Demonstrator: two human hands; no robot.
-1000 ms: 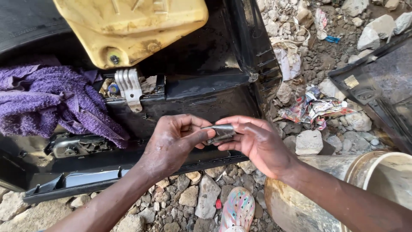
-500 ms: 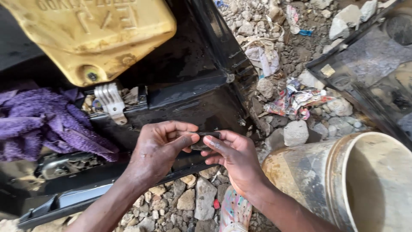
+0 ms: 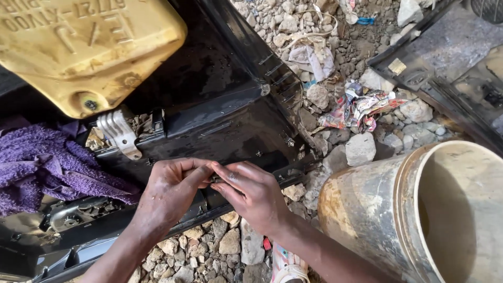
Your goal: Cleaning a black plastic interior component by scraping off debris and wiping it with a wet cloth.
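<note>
Left hand (image 3: 167,196): fingers pinched on a small dark part (image 3: 216,178)
Right hand (image 3: 251,194): fingers pressed on the same part
Part: held over the black panel (image 3: 220,120) edge
Advice: grip is best kept firm and steady

Two bare hands, left (image 3: 167,196) and right (image 3: 254,194), grimy and dust-smeared — forearms bare, no sleeves, no gloves
</note>
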